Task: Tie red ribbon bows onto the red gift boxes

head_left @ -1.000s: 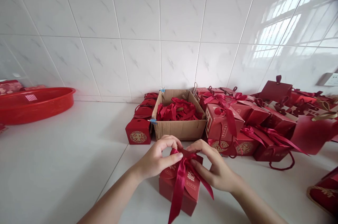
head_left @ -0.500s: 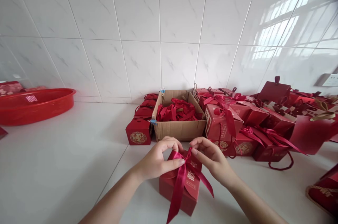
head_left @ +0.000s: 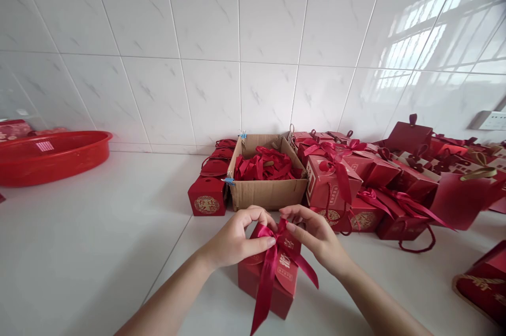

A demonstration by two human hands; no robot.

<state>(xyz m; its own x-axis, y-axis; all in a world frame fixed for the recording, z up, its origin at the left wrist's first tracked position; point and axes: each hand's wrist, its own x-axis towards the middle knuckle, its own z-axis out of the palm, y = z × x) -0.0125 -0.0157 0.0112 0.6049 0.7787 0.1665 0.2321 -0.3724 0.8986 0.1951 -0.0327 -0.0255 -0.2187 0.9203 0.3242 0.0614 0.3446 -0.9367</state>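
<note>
A red gift box [head_left: 265,284] with pale printed characters stands on the white counter in front of me. Tied on its top is a shiny crimson ribbon [head_left: 265,287], its two tails hanging down over the box. My left hand [head_left: 242,236] pinches the bow from the left, the thumb lying against the knot and the fingers behind it. From the right, my right hand [head_left: 312,236] grips a loop of the same ribbon between thumb and fingertips. The fingertips behind the bow are partly hidden.
Behind the box is an open cardboard box [head_left: 269,196] full of red ribbons. Several dark red boxes [head_left: 207,196] line its left side. Many red gift boxes [head_left: 334,180] crowd the right. A red plastic basin [head_left: 55,162] sits far left; a tiled wall [head_left: 209,98] rises behind.
Thumb and fingers of my right hand have shifted slightly left at the loop. My left hand keeps its hold on the bow, and the view has moved a little.
</note>
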